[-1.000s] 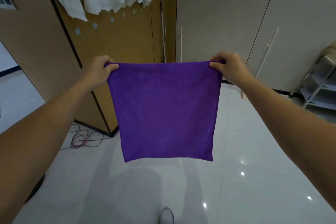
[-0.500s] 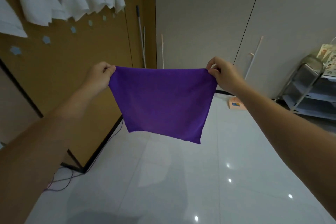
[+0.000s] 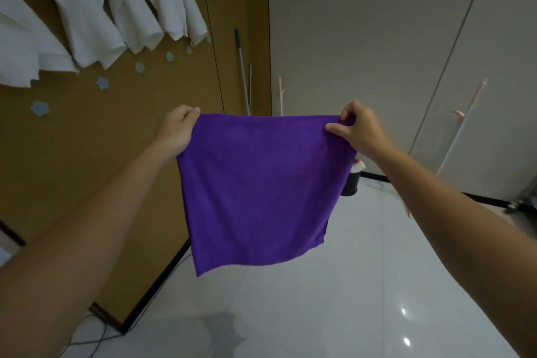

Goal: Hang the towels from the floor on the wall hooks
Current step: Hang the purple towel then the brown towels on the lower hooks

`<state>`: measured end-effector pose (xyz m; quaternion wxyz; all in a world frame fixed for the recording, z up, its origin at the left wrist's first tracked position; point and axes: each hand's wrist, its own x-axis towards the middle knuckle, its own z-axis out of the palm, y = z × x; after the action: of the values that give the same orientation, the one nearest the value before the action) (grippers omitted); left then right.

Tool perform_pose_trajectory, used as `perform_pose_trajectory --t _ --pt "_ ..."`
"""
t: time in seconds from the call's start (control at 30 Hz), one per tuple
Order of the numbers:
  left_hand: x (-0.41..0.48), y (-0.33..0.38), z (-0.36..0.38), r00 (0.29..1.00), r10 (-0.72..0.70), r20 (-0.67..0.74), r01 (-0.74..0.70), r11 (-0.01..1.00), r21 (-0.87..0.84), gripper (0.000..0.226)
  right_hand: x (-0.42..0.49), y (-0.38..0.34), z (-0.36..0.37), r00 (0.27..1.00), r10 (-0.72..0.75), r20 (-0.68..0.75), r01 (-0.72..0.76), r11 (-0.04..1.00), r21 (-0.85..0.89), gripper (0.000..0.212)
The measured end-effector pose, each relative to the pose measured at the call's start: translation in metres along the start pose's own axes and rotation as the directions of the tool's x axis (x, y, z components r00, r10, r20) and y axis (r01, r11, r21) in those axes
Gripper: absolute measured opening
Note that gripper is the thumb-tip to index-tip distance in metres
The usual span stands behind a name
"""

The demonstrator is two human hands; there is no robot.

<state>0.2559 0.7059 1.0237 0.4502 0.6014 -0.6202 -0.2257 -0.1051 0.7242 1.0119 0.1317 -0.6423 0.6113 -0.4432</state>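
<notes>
TOWEL HEADS FOR THE HOOKS: A person holds a purple towel (image 3: pixel 258 183) spread in mid-air just beside a brown wall panel (image 3: pixel 87 160). It is clear of the floor (image 3: pixel 319 305) at the panel's foot and lower than the row of white towels (image 3: pixel 87 14) hanging high on that panel. The left hand (image 3: pixel 177 132) grips the top corner nearer the panel, its fingers (image 3: pixel 190 113) curled round the hem with cloth bunched in the fist. The right hand (image 3: pixel 361 132) pinches the top corner farther from the panel, its fingers (image 3: pixel 347 113) folded over the edge against the thumb. Both sets of fingers are clamped on the cloth. The top hem runs nearly taut between them, and the rest hangs free, its lower edge slanting so that the bottom corner nearer the panel dips lowest.

The cloth looks thin, soft and very light. It drapes without any stiffness, is unlikely to slip from a dry pinch, and nothing about it seems fragile. It would sag and fold wherever it is released, so the corners or the top hem appear the sensible places to hold. Whether it has a hanging loop cannot be told. Pale flower-shaped hooks (image 3: pixel 39 108) sit bare on the panel beneath the white towels, and one of these seems the likely target for a corner.
</notes>
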Motion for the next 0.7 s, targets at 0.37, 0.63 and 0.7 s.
perform_pose_trajectory --t 0.37,0.63,0.7 --pt "0.150 0.025 0.083 0.991 0.008 0.133 -0.005 1.000 -0.023 0.010 0.201 0.068 0.037 0.981 -0.131 0.144 0.137 0.990 -0.032 0.027" --pt "0.318 -0.011 0.154 0.983 0.166 0.077 -0.181 0.941 0.284 0.014 0.356 0.116 0.101 0.930 -0.353 0.100 0.367 0.895 -0.255 0.025" --pt "0.361 -0.015 0.170 0.982 0.173 0.072 -0.185 0.957 0.224 0.008 0.392 0.118 0.116 0.937 -0.322 0.137 0.346 0.913 -0.217 0.021"
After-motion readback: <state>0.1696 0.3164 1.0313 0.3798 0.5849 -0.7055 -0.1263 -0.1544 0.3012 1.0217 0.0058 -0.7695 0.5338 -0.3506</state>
